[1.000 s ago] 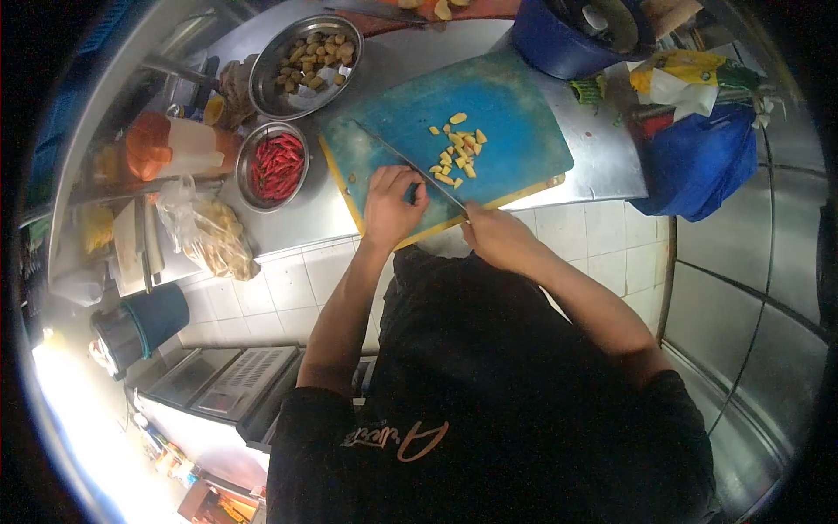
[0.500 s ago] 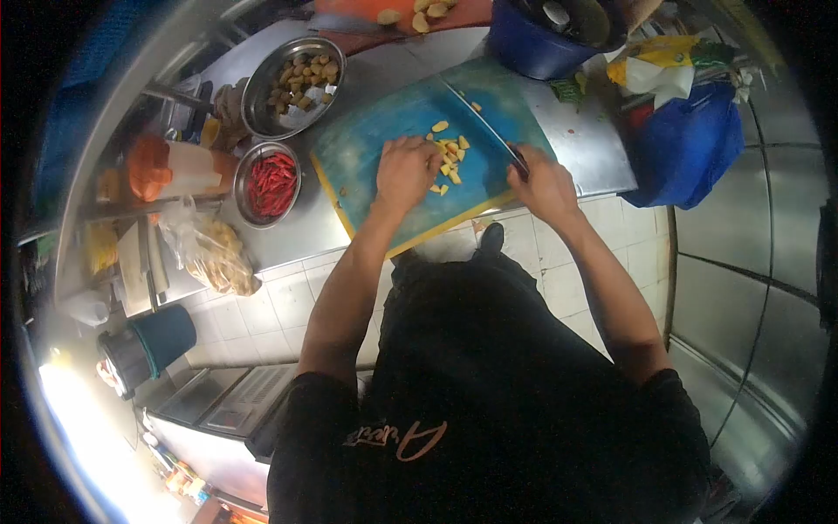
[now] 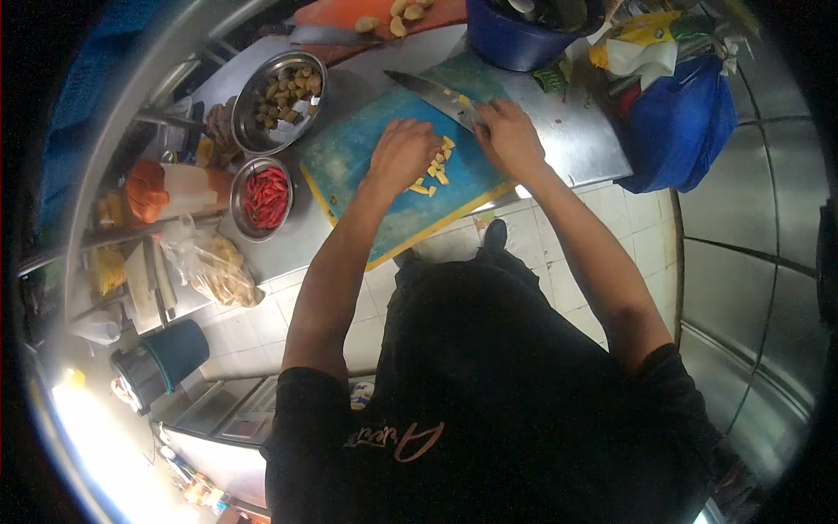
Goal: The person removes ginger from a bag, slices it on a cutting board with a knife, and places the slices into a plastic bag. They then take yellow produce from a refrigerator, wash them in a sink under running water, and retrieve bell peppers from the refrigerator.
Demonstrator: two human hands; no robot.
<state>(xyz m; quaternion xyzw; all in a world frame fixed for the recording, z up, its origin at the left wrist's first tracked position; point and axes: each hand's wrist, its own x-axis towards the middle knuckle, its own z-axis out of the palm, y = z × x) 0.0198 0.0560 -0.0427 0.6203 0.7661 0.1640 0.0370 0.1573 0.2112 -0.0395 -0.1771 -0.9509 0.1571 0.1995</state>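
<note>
My right hand (image 3: 511, 138) is closed around the handle of a kitchen knife (image 3: 426, 92). The broad side of its blade faces up over the far part of the blue cutting board (image 3: 349, 140), and small yellow bits show at the blade near the handle. My left hand (image 3: 403, 154) rests on the board with bent fingers, their tips hidden. Against those fingers lie small chopped pale-yellow pieces (image 3: 439, 166), several of them loose on the board. Whether the left fingers pinch any piece is hidden.
To the left stand a metal bowl of red chillies (image 3: 265, 199) and a larger metal bowl of brownish pieces (image 3: 284, 96). A blue tub (image 3: 515, 44) stands behind the board, near an orange board (image 3: 336, 12). A blue bag (image 3: 685, 131) hangs at the right.
The knife has turned from edge-on to showing its broad side, and its tip has swung left. My right hand has moved left and away from me. The view has shifted slightly.
</note>
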